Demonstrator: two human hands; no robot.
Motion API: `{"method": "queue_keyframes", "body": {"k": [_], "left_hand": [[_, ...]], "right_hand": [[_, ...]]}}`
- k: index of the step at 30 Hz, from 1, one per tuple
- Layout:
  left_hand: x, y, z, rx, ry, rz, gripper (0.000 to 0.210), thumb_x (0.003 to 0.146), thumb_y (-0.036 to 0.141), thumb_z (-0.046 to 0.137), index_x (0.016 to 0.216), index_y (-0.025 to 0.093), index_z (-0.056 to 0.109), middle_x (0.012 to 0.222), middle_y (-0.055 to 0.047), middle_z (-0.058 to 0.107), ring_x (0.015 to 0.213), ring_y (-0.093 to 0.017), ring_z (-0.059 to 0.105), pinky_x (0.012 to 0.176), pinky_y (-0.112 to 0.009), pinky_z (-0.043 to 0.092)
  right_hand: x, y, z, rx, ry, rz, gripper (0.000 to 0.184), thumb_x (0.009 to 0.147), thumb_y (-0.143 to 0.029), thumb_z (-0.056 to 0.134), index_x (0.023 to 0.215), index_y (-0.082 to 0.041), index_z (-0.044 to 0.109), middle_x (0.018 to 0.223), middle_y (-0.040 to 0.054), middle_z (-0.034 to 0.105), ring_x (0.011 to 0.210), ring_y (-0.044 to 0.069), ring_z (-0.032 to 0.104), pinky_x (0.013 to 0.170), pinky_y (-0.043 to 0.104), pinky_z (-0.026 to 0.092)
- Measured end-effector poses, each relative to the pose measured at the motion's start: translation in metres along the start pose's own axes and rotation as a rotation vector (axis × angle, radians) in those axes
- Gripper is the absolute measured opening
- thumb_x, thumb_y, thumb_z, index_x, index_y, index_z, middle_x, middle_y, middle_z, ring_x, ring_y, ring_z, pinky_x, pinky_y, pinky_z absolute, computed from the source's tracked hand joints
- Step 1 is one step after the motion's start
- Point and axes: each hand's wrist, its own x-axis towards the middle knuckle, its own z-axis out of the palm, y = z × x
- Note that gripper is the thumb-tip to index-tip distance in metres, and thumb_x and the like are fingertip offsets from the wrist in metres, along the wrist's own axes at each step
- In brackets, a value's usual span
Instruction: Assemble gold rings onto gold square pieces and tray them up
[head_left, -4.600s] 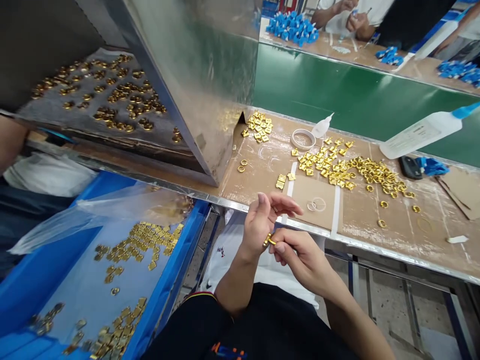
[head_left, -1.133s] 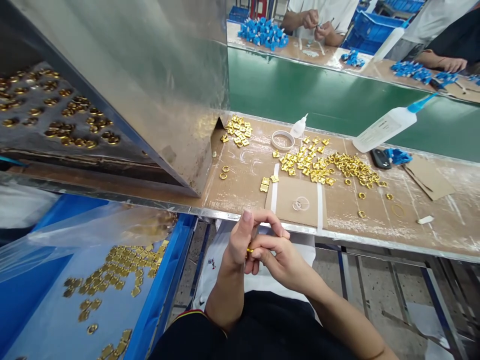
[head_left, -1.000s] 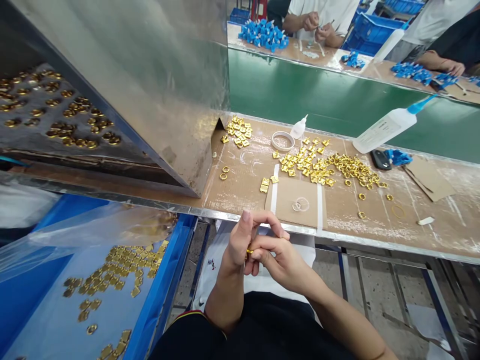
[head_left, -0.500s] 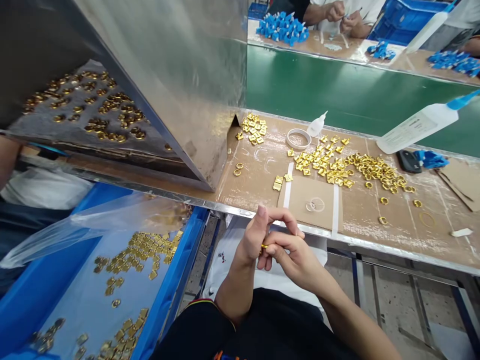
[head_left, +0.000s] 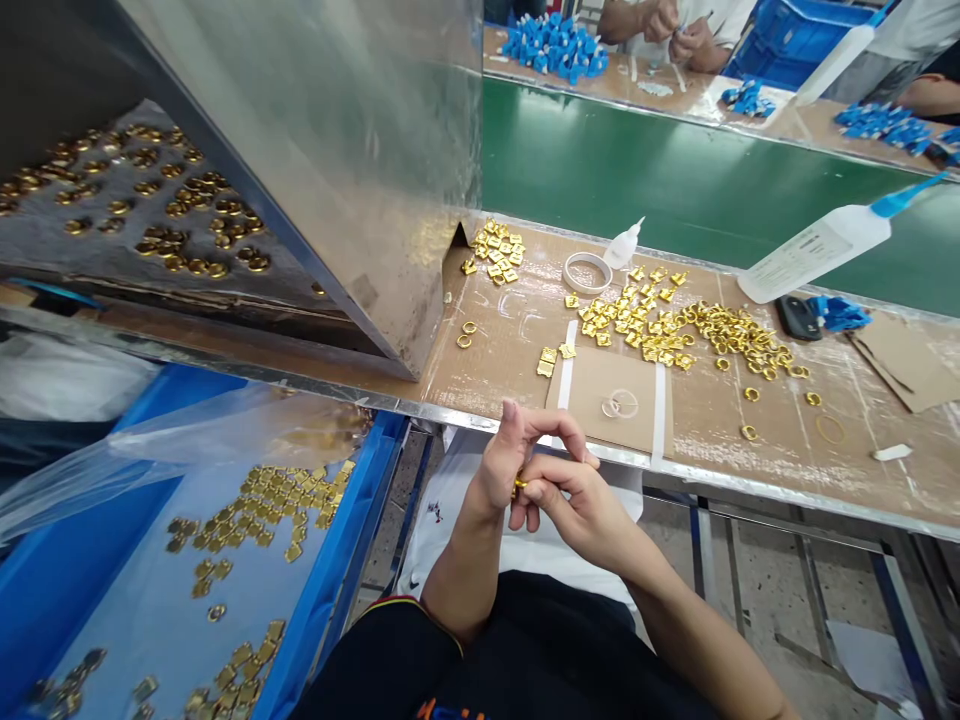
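Both hands meet in front of my body, just off the table's front edge. My right hand (head_left: 585,510) pinches a small gold ring (head_left: 519,486) between thumb and fingertips. Curled about the same ring is my left hand (head_left: 499,475), its thumb pointing up and its index finger arched over my right fingers. Most of the ring is hidden by the fingers. Beyond the hands, a cardboard pad (head_left: 600,392) held by white tape strips bears clear bands (head_left: 621,404). Gold square-topped pieces (head_left: 630,318) and a pile of gold rings (head_left: 739,338) lie behind it.
A metal box (head_left: 360,180) with gold rings inside stands left. Below it, a blue bin (head_left: 300,600) holds gold squares and plastic film. A tape roll (head_left: 587,273), small bottle (head_left: 624,245) and large bottle (head_left: 817,253) are farther back. Across the green surface (head_left: 637,150), a co-worker's hands (head_left: 675,30) work.
The whole view has shifted a little, so the table appears farther left. My hands keep nearly the same pose, with the gold ring still between them.
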Motion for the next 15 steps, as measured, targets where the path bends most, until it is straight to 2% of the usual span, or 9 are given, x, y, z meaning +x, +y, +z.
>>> {"method": "queue_keyframes", "body": {"k": [4,9,15], "left_hand": [[0.0002,-0.0022,-0.0011,-0.012,0.019,-0.022,0.096,0.084,0.091,0.012,0.07,0.016,0.069,0.072,-0.014,0.073,0.059,-0.024,0.066,0.054,-0.035,0.048],[0.0017,-0.0026,-0.0008,-0.014,0.015,-0.026,0.093,0.085,0.09,0.014,0.069,0.016,0.068,0.07,-0.014,0.072,0.069,-0.027,0.069,0.059,-0.036,0.051],[0.0027,0.0001,0.0027,-0.052,0.005,-0.018,0.091,0.086,0.089,0.016,0.068,0.016,0.067,0.066,-0.011,0.071,0.067,-0.026,0.068,0.066,-0.036,0.051]], "right_hand": [[0.0013,-0.0003,0.0002,-0.004,0.002,0.001,0.052,0.102,-0.061,0.046,0.07,-0.021,0.055,0.066,0.0051,0.074,0.054,0.012,0.062,0.056,0.025,0.052],[0.0018,-0.0013,-0.0004,-0.014,0.011,0.005,0.054,0.101,-0.064,0.045,0.071,-0.02,0.056,0.067,0.0053,0.074,0.051,0.011,0.059,0.054,0.024,0.052],[0.0014,-0.0001,-0.0006,0.009,0.009,0.009,0.054,0.1,-0.066,0.045,0.071,-0.021,0.055,0.066,0.0046,0.073,0.053,0.012,0.062,0.056,0.025,0.054]]}}
